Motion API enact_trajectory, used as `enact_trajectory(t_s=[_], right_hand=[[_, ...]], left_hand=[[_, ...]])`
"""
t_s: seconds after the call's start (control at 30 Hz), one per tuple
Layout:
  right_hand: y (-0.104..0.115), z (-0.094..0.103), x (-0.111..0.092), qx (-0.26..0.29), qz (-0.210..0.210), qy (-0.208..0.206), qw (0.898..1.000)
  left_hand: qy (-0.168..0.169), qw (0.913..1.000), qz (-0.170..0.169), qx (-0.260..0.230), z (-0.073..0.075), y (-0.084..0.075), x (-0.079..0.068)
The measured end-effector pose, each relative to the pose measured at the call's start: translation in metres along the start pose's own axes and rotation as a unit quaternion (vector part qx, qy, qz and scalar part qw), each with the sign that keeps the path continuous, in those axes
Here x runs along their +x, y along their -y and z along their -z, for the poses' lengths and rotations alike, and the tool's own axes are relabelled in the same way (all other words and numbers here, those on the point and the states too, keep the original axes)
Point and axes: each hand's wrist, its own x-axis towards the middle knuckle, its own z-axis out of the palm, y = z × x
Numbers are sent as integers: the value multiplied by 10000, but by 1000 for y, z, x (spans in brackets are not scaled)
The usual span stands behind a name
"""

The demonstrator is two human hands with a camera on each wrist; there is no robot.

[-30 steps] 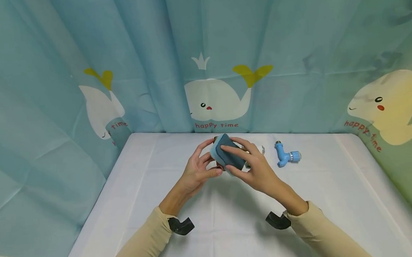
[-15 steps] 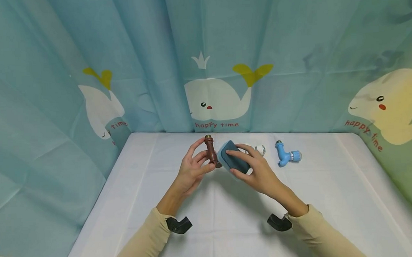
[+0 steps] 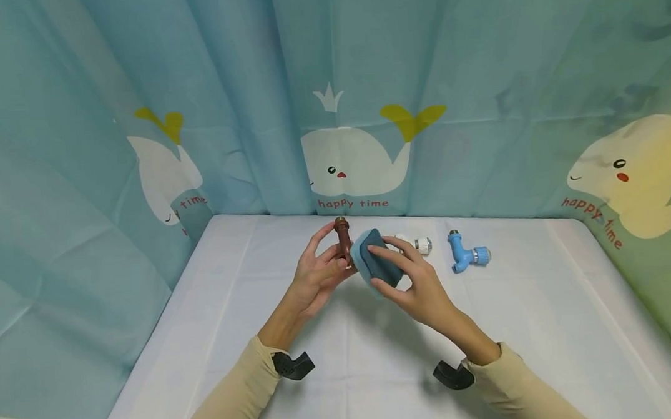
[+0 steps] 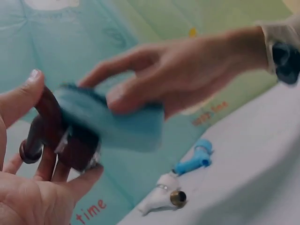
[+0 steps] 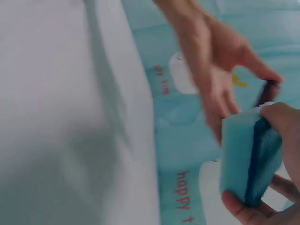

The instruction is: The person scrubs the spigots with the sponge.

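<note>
A brown faucet [image 3: 343, 239] with a brass-coloured threaded end is held up over the table by my left hand [image 3: 315, 280]. In the left wrist view the faucet's dark knob [image 4: 80, 149] lies between the thumb and fingers. My right hand [image 3: 423, 287] pinches a two-layer sponge [image 3: 384, 267], dark blue on one face and light blue on the other. The light blue side faces the faucet, and the sponge [image 4: 126, 124] overlaps its body in the left wrist view. From the right wrist, the sponge [image 5: 236, 157] hides most of the faucet.
On the white-covered table [image 3: 253, 375], a white faucet [image 3: 418, 244] lies behind the right hand, partly hidden. Farther right lies a blue faucet [image 3: 465, 252]. A blue-green curtain [image 3: 243, 163] with whale prints stands along the back and both sides.
The sponge has shifted off the front of the brown faucet to its right side, uncovering it. The left thumb has moved up across the faucet's lower part. The other faucets stay put.
</note>
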Motion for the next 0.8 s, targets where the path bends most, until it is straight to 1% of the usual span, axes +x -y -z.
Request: enact_trajectory(t_s=[0.07, 0.13, 0.2, 0.3, 0.37, 0.47, 0.57, 0.63, 0.7, 0.77, 0.8], right_hand=[[-2, 1, 1, -127, 17, -10, 9999], [-3, 4, 3, -237, 51, -111, 9996], [-2, 6, 7, -253, 183, -126, 9994], [1, 11, 14, -256, 592, 111, 9979], [1, 13, 19, -505, 882, 225, 9946], [-2, 15, 25, -961, 1098, 4, 9893], [-1, 17, 27, -1076, 1298, -64, 9857], [0, 18, 27, -1131, 1525, 55, 9818], [-2, 19, 28, -1321, 1738, 121, 9758], [-7, 23, 32, -1623, 1822, 12, 9698], [-9, 26, 34, -1686, 1797, -50, 9692]], left_hand=[[1, 10000, 20, 4, -1, 1, 1], [4, 9998, 57, 193, -1, 2, 0], [63, 9984, 99, 555, -1, 3, 0], [186, 9927, 91, 1192, -4, 4, 1], [241, 9893, 63, 1436, -5, 2, 1], [246, 9877, 81, 1543, -6, 0, -1], [313, 9852, 102, 1679, -6, -2, -2], [356, 9829, 78, 1807, -6, -3, -2], [382, 9800, 88, 1949, -7, -3, -3], [349, 9774, 153, 2080, -8, -3, -4], [319, 9754, 201, 2171, -9, -3, -5]])
